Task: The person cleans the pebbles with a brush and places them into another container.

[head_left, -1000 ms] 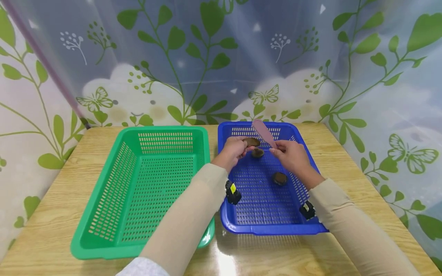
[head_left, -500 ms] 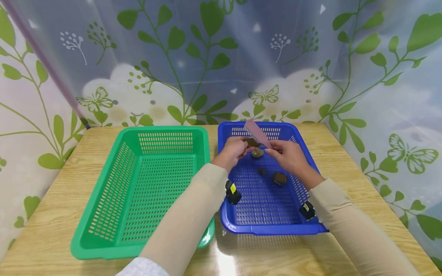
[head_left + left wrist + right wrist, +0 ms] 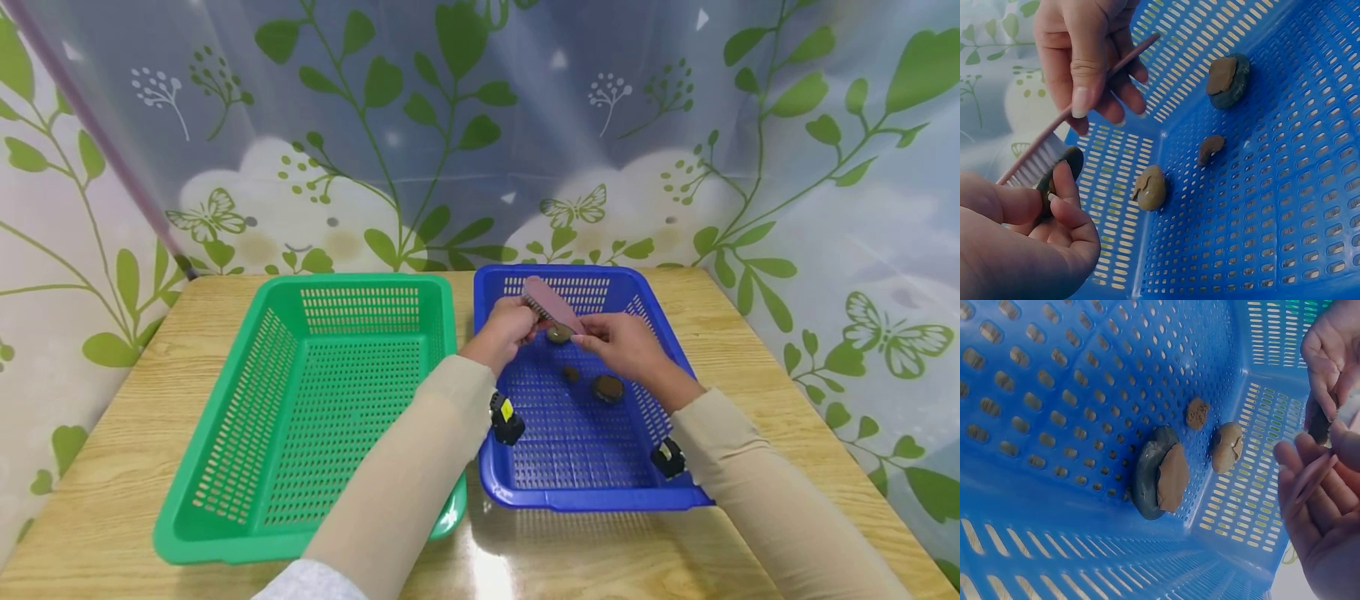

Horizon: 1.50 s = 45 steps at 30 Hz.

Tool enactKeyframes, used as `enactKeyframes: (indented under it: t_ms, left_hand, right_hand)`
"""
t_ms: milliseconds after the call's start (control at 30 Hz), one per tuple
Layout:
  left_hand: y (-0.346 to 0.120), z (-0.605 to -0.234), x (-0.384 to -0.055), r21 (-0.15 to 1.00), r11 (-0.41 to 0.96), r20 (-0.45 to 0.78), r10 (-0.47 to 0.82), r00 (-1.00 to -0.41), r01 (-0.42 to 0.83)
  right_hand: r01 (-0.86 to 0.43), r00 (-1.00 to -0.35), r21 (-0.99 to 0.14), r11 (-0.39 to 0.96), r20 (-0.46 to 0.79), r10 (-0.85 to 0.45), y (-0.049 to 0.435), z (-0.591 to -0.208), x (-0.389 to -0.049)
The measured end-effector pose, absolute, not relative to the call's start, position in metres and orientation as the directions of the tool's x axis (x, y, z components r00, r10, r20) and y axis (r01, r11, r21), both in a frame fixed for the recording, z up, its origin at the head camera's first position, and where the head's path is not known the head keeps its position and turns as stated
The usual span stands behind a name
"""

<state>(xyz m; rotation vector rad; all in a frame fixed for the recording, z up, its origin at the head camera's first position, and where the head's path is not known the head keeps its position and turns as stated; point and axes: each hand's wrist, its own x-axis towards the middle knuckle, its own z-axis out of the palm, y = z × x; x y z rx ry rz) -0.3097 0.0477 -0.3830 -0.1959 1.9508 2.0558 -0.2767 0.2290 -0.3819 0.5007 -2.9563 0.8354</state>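
Dark stone (image 3: pixel 1074 160) is what the person is working on, held up over the blue basket's far left part. From the left of the wooden table (image 3: pixel 97 479), a green basket (image 3: pixel 356 396) comes first, its near right corner close to the blue basket (image 3: pixel 558 467). Next, reaching in over the blue basket's left edge, the left hand (image 3: pixel 508 327) pinches the dark stone between thumb and fingers. Against it leans a pink brush (image 3: pixel 553 305), bristles turned down toward the stone and seemingly touching it. On the basket floor, toward the far edge, sits a pale stone (image 3: pixel 558 334) with a brown flake on it; nearer lies a small brown clump (image 3: pixel 570 373), and beside the right edge a rounder dark stone (image 3: pixel 607 388) topped with a flat brown patch. Farthest right, the right hand (image 3: pixel 626 343) pinches the brush's handle end, thumb opposite fingers. I judge scrubbing to be the step in hand; the next stroke calls for a firm left pinch, bristles pressed flat, and perhaps turning the stone.
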Motion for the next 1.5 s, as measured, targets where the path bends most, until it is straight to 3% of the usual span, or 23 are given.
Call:
enactKeyframes:
  t_ms: [267,567,800,1300,1500]
  left_hand:
    - [0.0476,-0.3824,-0.3105,0.951,0.005,-0.307,0.128,-0.943,-0.309]
    - [0.0480,-0.3828,-0.3136,0.944,-0.072,-0.310,0.133,-0.941,-0.321]
    - [0.0481,-0.3814,-0.3140,0.944,-0.071,-0.311,0.132,-0.941,-0.322]
    - [0.0479,-0.3806,-0.3106,0.950,-0.007,-0.309,0.118,-0.944,-0.312]
    - [0.0479,-0.3831,-0.3096,0.950,-0.048,-0.304,0.093,-0.948,-0.309]
  right_hand:
    - [-0.264,-0.963,-0.509,0.819,0.097,-0.250,0.2311,-0.3811,-0.2782]
    - [-0.155,-0.984,-0.507,0.848,0.157,-0.086,0.2317,-0.3771,-0.2780]
    - [-0.158,-0.983,-0.543,0.825,0.168,-0.077,0.2311,-0.3742,-0.2768]
    - [-0.304,-0.953,-0.514,0.802,0.176,-0.248,0.2273,-0.3792,-0.2771]
    - [-0.331,-0.942,-0.484,0.810,0.127,-0.309,0.2279,-0.3807,-0.2772]
